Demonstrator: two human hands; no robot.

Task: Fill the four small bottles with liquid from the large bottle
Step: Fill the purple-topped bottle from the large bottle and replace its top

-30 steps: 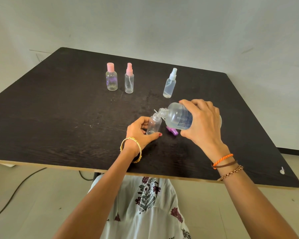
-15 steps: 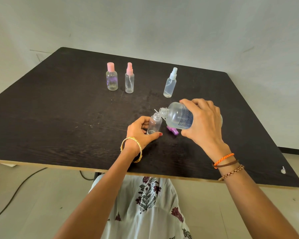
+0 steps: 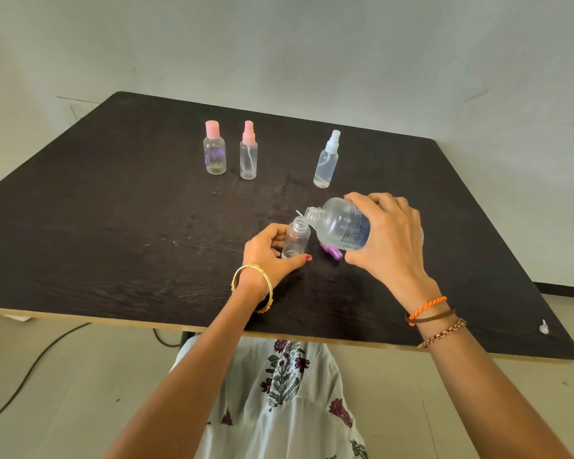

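My right hand (image 3: 386, 240) grips the large clear bottle (image 3: 340, 226), which lies tipped to the left, uncapped, its mouth just above and beside the open neck of a small clear bottle (image 3: 295, 239). My left hand (image 3: 267, 256) holds that small bottle upright on the dark table (image 3: 113, 226). Three other small bottles stand capped at the back: one with a pink flat cap (image 3: 214, 149), one with a pink spray top (image 3: 248, 151), one with a white spray top (image 3: 327, 160).
A purple cap (image 3: 332, 252) lies on the table under the large bottle. A thin white piece, partly hidden, pokes out behind the bottle mouths. A small white object (image 3: 543, 327) sits near the front right corner. A black cable (image 3: 30, 369) runs over the floor at left.
The large bottle's mouth has risen slightly off the small bottle's neck. Both hands otherwise stay where they were.
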